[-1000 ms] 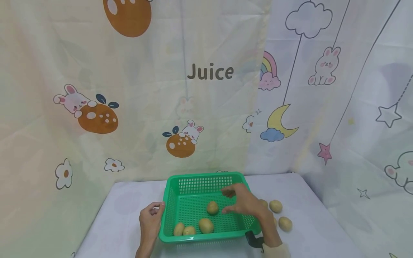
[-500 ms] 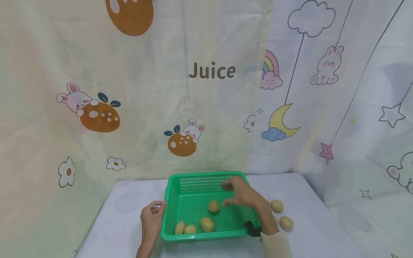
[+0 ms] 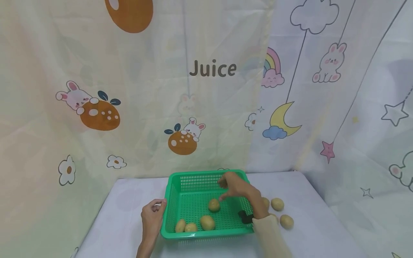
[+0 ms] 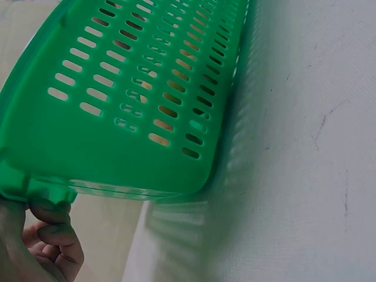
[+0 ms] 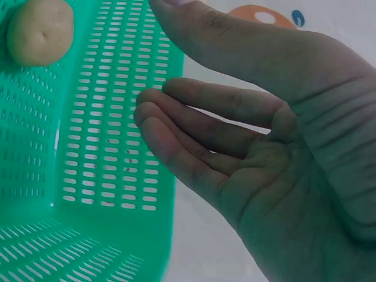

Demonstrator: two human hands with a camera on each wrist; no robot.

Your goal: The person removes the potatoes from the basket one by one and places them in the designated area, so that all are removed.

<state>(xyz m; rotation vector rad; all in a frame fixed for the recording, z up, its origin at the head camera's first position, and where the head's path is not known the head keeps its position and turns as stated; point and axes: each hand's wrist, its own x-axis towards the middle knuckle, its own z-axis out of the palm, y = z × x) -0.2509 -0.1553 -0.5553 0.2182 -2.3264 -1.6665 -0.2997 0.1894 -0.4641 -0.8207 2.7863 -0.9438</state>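
Note:
A green slotted basket (image 3: 174,190) sits on the white table with several potatoes in it, one (image 3: 213,205) near the middle and others (image 3: 207,222) along the front wall. My left hand (image 3: 151,216) grips the basket's left rim (image 4: 35,191), fingers curled under the edge. My right hand (image 3: 233,186) hovers over the basket's right side, fingers loosely spread and holding nothing (image 5: 194,141). The middle potato (image 5: 40,30) lies just below its fingertips.
Three more potatoes (image 3: 277,204) lie on the table (image 3: 309,229) right of the basket, one (image 3: 286,221) nearest the front. Printed curtains (image 3: 129,89) hang close behind and along the right side. A black wrist strap (image 3: 246,216) shows by the basket's right wall.
My right hand has drawn back and up toward the basket's far right corner. The left hand keeps its hold on the rim; the potatoes lie still.

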